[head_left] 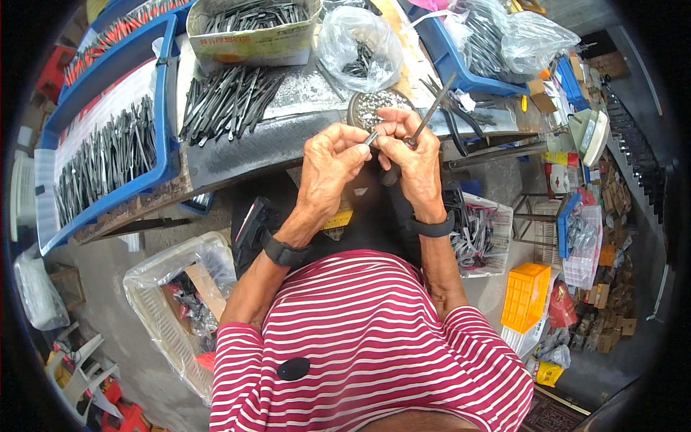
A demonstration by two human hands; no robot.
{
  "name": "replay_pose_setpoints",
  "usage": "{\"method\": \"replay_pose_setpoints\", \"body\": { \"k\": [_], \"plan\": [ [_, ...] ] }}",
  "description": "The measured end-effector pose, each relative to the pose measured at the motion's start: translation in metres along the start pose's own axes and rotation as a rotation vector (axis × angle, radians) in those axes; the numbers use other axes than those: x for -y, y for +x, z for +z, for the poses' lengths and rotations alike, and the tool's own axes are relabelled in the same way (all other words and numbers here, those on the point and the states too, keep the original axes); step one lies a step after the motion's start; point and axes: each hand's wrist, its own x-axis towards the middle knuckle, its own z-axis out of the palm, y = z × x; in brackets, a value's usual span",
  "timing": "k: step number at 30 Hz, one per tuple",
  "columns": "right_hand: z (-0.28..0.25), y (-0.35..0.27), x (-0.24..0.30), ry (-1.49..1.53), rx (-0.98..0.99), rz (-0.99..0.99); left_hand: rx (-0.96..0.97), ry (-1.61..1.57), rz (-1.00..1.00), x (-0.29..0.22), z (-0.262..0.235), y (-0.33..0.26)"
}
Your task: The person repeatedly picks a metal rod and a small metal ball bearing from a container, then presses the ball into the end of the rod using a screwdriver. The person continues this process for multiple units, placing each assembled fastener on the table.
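Small grey metal piece (371,137) held slanting; beside it, dark long-shafted tool (435,106) tilted upward

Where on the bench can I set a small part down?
The bench's dark front strip looks bare, bordered by the blue tray, loose metal pieces and left hand. Past the right hand, pliers and a blue bin crowd it.

— What's in the left hand (332,157)?
— A grey piece (371,137), mostly covered, too small to identify.
— And the long tool (435,107)?
— Its middle is hidden by the right hand (413,160). The red-handled tools (126,32) run off the upper edge.
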Motion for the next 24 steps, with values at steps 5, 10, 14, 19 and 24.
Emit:
{"method": "replay_pose_setpoints", "body": {
  "k": [5,10,14,19,24],
  "plan": [
    [-0.003,0.001,0.000,0.023,0.019,0.017,0.021,0.030,0.021,-0.001,-0.001,0.000],
    [-0.002,0.000,0.000,0.011,0.005,0.007,-0.035,0.206,0.158,0.000,0.007,-0.003],
    [0.002,0.001,0.000,0.034,-0.032,0.017,-0.078,0.275,0.246,0.005,0.010,-0.001],
    [0.006,-0.002,0.008,-0.016,-0.082,0.041,-0.116,0.234,0.238,0.010,0.009,0.003],
    [0.006,-0.011,0.022,-0.064,-0.062,0.052,-0.123,0.227,0.242,0.010,0.009,0.005]
  ]
}}
